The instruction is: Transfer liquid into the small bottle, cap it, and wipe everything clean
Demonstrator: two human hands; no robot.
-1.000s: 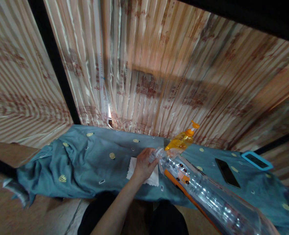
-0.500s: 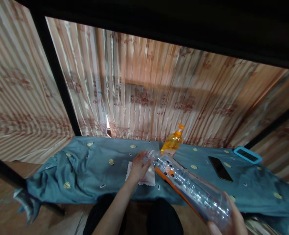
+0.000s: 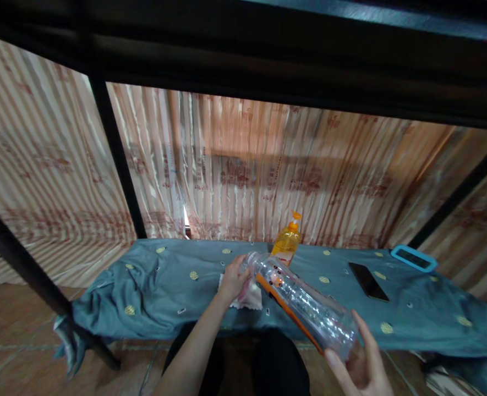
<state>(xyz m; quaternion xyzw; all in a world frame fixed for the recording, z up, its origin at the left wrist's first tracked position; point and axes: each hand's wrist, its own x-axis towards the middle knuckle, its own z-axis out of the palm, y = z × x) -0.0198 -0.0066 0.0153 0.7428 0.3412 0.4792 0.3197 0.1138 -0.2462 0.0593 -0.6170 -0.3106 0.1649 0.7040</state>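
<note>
- Above the near half of a teal patterned sheet [image 3: 160,297], a clear plastic bottle [image 3: 309,308] is held slantwise, neck up-left, base toward the lower right.
- Bottle bears an orange label strip [image 3: 286,306] along its near side and small printed figures near the shoulder.
- Left hand [image 3: 233,280]: fingers closed around the bottle's neck; whether a cap sits under them cannot be told.
- Right hand [image 3: 365,360]: thumb on the near side, fingers on the far side, clamped on the bottle's base.
- Pale cloth [image 3: 249,297] with a scalloped edge lies on the sheet below the left hand, partly hidden by it; contact between the two unclear.
- Yellow pump bottle [image 3: 286,242], orange pump on top, stands upright just behind the clear bottle, its lower part partly covered.
- Black smartphone [image 3: 368,281] lies flat on the sheet to the right, well apart from both hands.
- Blue-framed device [image 3: 414,258] with a dark screen sits beyond the phone, near the back edge.
- Striped curtain [image 3: 235,187] hangs behind; dark frame post [image 3: 121,159] at left.
- Wearer's dark-clad knees [image 3: 279,363] show below the sheet's front edge.
</note>
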